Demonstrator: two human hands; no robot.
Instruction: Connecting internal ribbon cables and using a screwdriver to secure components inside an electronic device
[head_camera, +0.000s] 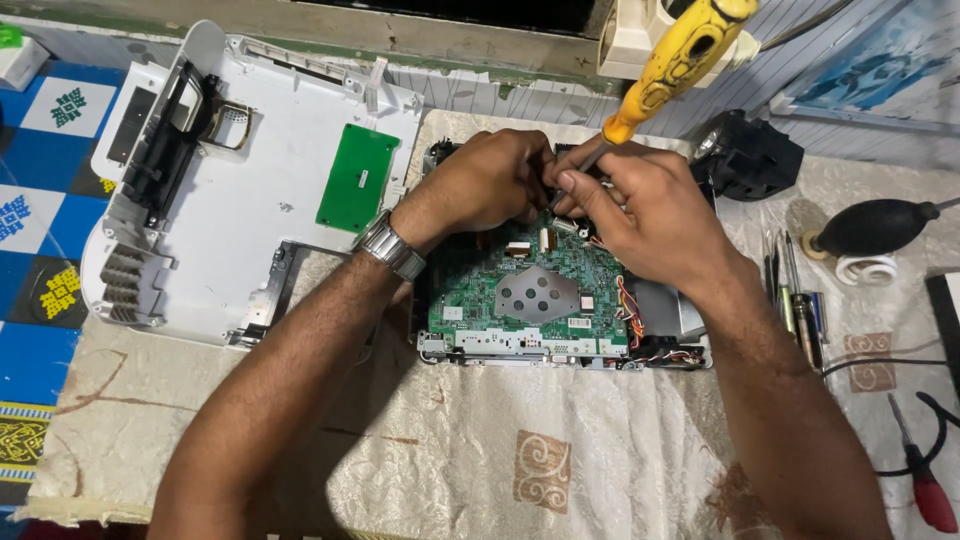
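Circuit board (530, 285), green with a perforated metal shield, sits in the opened device at the centre of the cloth-covered table (450, 450). At its twelve o'clock edge our left hand (490, 180) pinches a small part we cannot make out, fingers pressed together. Our right hand (640, 210) grips the yellow-handled screwdriver (665, 65), tip hidden between our fingers. We judge a slipping tip could gouge the board or nick the coloured wires (630, 310) at three o'clock.

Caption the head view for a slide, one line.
Both hands, left hand and right hand holding a yellow-handled screwdriver, work at the far edge of an opened device's green circuit board.
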